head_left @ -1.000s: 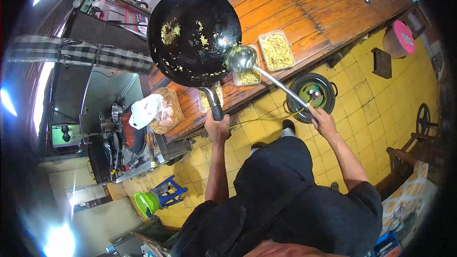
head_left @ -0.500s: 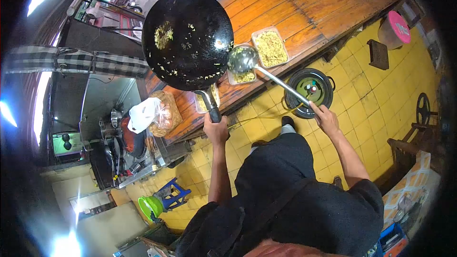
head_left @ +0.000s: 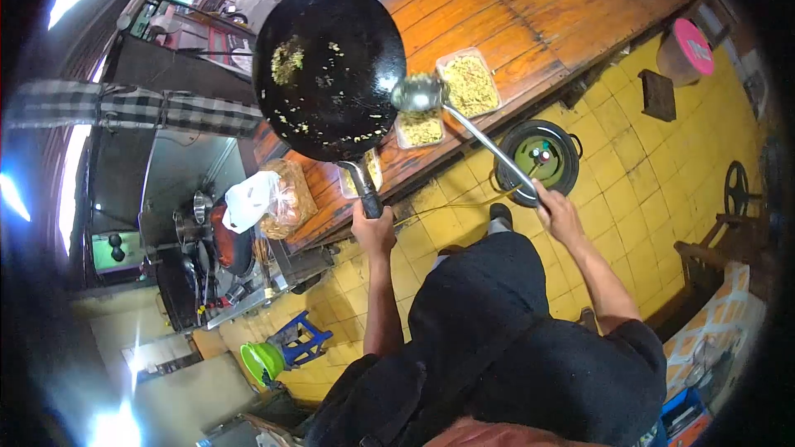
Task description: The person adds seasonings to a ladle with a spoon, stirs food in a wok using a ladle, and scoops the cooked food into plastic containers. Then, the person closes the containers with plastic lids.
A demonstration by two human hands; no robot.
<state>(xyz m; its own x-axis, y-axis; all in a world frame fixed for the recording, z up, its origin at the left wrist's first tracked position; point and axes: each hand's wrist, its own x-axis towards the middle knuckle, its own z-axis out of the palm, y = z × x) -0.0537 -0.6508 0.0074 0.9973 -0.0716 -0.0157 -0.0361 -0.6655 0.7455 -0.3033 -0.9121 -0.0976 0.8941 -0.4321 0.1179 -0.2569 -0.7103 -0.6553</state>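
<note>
My left hand (head_left: pixel 374 230) is wrapped round the handle of a black wok (head_left: pixel 327 74), held above the counter with bits of yellow rice stuck inside. In my right hand (head_left: pixel 558 212) is the long handle of a metal ladle (head_left: pixel 421 93), whose bowl is at the wok's right rim; whether they touch I cannot tell. Below the ladle stands a container of yellow rice (head_left: pixel 421 130). Beside it is a larger filled container (head_left: pixel 470 85). A third container (head_left: pixel 370 175) is partly hidden by the wok and its handle.
A wooden counter (head_left: pixel 530 21) runs across the top. On its left end lies a bag of brown food (head_left: pixel 291 199). A round black basin-like object (head_left: pixel 540 161) is on the yellow floor, with a blue stool (head_left: pixel 306 339), a green basin (head_left: pixel 262 361) and a pink-lidded bucket (head_left: pixel 686 54) farther off.
Over the last second the view has shifted slightly. Since the middle frame, the ladle bowl has tipped and risen a little, and my right hand has moved slightly left. The wok has barely moved.
</note>
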